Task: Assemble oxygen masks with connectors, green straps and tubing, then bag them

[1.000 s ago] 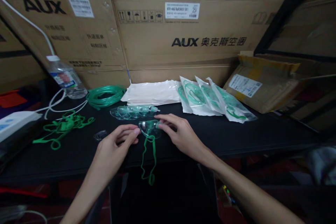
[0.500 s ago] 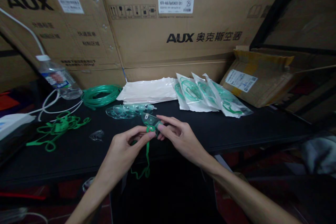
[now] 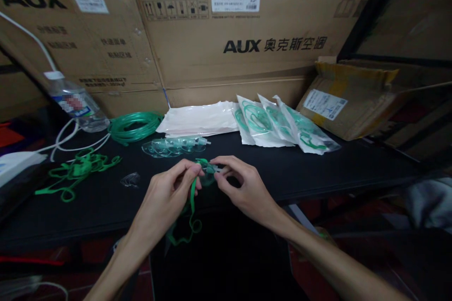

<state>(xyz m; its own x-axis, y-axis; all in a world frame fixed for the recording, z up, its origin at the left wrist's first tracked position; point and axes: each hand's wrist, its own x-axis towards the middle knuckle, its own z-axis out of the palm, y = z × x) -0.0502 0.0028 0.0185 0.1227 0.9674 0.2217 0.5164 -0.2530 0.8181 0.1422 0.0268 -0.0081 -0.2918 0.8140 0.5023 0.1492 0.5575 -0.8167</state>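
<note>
A small clear-green oxygen mask (image 3: 208, 179) is held between my two hands, over the front part of the black table. My left hand (image 3: 173, 186) pinches a green elastic strap (image 3: 192, 193) against the mask's left side, and the strap's loose end dangles in a curl below. The fingertips of my right hand (image 3: 243, 183) close on the mask's pale connector at its right end. Fingers hide part of the mask. Just behind lies a row of nested clear-green masks (image 3: 174, 146). Left of my hands are a few thin clear pieces (image 3: 130, 179).
A tangle of green straps (image 3: 79, 167) and coiled green tubing (image 3: 136, 127) lie left. White pouches (image 3: 199, 118) and filled clear packets (image 3: 263, 120) stand behind. A water bottle (image 3: 79, 103), white cables, a small carton (image 3: 342, 99) and large cardboard boxes (image 3: 275, 19) surround the black table (image 3: 303, 174).
The mask has been turned, so its connector now points right toward my right hand. My right fingers have shifted onto the connector. The strap hangs slightly further left.
</note>
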